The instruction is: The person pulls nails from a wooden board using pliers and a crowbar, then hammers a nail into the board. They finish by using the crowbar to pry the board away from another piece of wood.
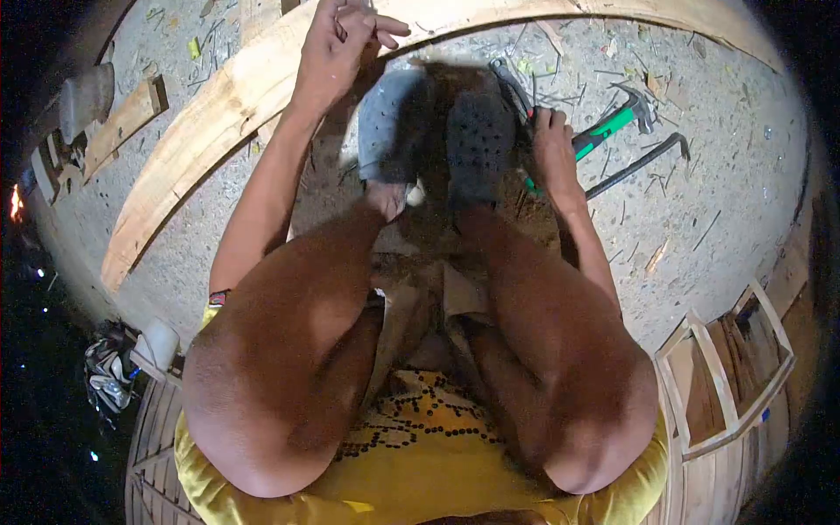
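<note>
My left hand (339, 48) is raised over the curved wooden plank (232, 96), its fingers bent and drawn together. Anything between those fingertips is too small to make out. On the right, my right hand (555, 153) is closed over the handle of a hammer (604, 131) with a green and black grip. The hammer's metal head points up and right, and the grip's end shows left of the wrist. A dark metal hand tool (512, 79) lies just left of my right fingers, partly hidden. Below the hammer is a black pry bar (639, 166) with a hooked end.
My feet, in grey perforated shoes (394, 122), stand between the hands. Scattered nails and wood chips litter the rough concrete floor (700, 210). Wood offcuts (122, 127) lie at left. A wooden frame (731, 376) stands at lower right, and a small fire (16, 203) burns far left.
</note>
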`<state>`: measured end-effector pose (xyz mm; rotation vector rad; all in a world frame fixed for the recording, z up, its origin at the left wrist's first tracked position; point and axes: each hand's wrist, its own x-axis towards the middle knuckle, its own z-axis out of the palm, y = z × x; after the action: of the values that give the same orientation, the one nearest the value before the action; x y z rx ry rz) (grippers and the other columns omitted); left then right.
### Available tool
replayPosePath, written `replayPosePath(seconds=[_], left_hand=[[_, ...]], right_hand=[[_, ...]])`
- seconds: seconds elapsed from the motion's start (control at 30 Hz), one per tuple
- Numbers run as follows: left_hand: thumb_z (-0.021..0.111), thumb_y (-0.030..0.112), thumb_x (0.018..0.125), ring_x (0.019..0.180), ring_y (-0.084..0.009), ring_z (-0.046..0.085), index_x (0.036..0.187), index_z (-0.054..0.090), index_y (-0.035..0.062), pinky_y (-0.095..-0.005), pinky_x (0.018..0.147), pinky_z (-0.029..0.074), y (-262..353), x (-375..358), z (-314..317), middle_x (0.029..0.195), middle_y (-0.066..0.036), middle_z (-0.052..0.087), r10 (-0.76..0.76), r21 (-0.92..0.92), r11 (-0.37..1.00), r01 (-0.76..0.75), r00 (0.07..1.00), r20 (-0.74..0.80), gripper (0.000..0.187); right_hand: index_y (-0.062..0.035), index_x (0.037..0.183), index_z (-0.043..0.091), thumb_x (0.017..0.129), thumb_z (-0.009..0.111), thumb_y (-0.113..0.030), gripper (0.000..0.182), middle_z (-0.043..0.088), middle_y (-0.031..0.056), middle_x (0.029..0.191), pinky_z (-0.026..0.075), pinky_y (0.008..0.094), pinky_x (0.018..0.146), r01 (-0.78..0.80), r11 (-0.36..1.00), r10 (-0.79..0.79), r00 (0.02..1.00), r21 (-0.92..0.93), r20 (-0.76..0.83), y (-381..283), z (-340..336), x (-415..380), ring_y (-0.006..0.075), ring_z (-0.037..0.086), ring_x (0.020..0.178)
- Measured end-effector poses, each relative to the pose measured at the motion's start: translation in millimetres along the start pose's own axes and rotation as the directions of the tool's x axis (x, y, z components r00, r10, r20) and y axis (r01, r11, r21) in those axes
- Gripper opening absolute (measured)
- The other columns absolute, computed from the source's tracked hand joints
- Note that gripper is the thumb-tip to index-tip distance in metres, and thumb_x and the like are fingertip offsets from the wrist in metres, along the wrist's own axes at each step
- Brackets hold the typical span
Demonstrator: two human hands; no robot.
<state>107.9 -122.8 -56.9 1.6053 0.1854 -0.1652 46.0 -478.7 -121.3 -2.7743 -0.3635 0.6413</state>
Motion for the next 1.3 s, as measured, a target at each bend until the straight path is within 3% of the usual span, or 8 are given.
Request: replayPosePath(seconds=[0.13,0.2,0.23,0.4,0.6,0.67,0.93,1.3], left_hand=[[0.049,0.015,0.108,0.096,-0.0262,0.072,0.121,0.044,0.0028,-0.0317,0.078,0.053,2,-3,1,0.114,-0.028,0.072,0.086,-0.003,0.996,-0.086,0.996,0.032,0.019],[0.054,0.016,0.107,0.101,-0.0124,0.069,0.125,0.064,-0.0027,-0.0265,0.082,0.054,6,-2,5,0.11,-0.009,0.073,-0.02,-0.195,0.981,0.019,1.0,-0.005,0.028],[0.05,0.019,0.109,0.104,-0.031,0.073,0.111,0.05,0.0008,-0.0311,0.082,0.054,5,-1,5,0.115,-0.029,0.072,-0.059,-0.088,0.995,0.049,0.992,-0.11,0.019],[0.066,0.027,0.103,0.087,-0.0092,0.063,0.112,0.072,0.0017,-0.0255,0.079,0.05,-1,-12,1,0.094,-0.003,0.071,0.053,0.31,0.951,0.002,0.984,-0.169,0.027],[0.069,0.02,0.1,0.081,-0.0104,0.064,0.106,0.067,-0.003,-0.0256,0.076,0.051,-3,0,-4,0.09,-0.006,0.071,0.103,0.226,0.971,-0.074,0.987,-0.121,0.023],[0.067,0.013,0.101,0.088,-0.0123,0.066,0.113,0.068,-0.0011,-0.027,0.081,0.054,-5,6,-2,0.097,-0.007,0.072,0.115,0.252,0.963,-0.093,0.991,-0.073,0.019],[0.064,0.017,0.1,0.078,-0.0237,0.066,0.102,0.066,-0.0024,-0.0333,0.074,0.053,-14,21,31,0.088,-0.013,0.067,0.275,0.441,0.853,-0.277,0.959,0.07,0.019],[0.06,0.006,0.1,0.079,-0.0275,0.065,0.092,0.066,-0.0022,-0.0345,0.073,0.051,-19,26,36,0.084,-0.014,0.063,0.471,0.467,0.725,-0.506,0.859,0.2,0.013]], right_hand=[[-0.0055,0.125,0.048,0.095,0.056,-0.008,0.031,0.053,0.0215,0.116,0.057,0.0544,0.082,-0.053,0.989,0.056,0.998,-0.135,0.02,-2,8,-1,0.0459,0.064,0.105],[-0.0048,0.128,0.046,0.078,0.076,-0.003,0.058,0.054,0.0229,0.122,0.054,0.0546,0.087,-0.059,0.998,0.056,0.995,0.033,0.084,11,3,1,0.049,0.06,0.108],[-0.0042,0.125,0.049,0.072,0.083,-0.006,0.063,0.057,0.0233,0.118,0.053,0.0535,0.087,-0.022,0.999,0.02,0.999,0.047,0.036,15,3,-1,0.0477,0.06,0.11],[-0.0025,0.117,0.053,0.073,0.084,-0.007,0.053,0.061,0.0263,0.104,0.05,0.0519,0.087,-0.275,0.943,0.263,0.961,0.189,0.086,24,-1,-13,0.0486,0.059,0.11],[0.0066,0.131,0.056,0.087,0.076,-0.022,0.055,0.06,0.0321,0.112,0.048,0.0522,0.097,-0.082,0.978,0.159,0.887,0.189,-0.434,50,1,-38,0.0478,0.055,0.114],[0.0107,0.128,0.056,0.088,0.078,-0.027,0.06,0.059,0.034,0.121,0.047,0.0513,0.1,-0.314,0.881,0.454,0.773,0.354,-0.443,62,-8,-34,0.0464,0.055,0.118],[0.0076,0.111,0.057,0.08,0.082,-0.028,0.053,0.07,0.0267,0.096,0.053,0.0434,0.084,-0.531,0.768,0.63,0.729,0.359,-0.268,105,9,-8,0.0402,0.069,0.088],[0.0086,0.12,0.055,0.091,0.078,-0.032,0.055,0.061,0.0161,0.1,0.048,0.036,0.085,-0.256,0.676,0.604,0.729,0.691,-0.322,84,-21,-33,0.0231,0.056,0.091]])
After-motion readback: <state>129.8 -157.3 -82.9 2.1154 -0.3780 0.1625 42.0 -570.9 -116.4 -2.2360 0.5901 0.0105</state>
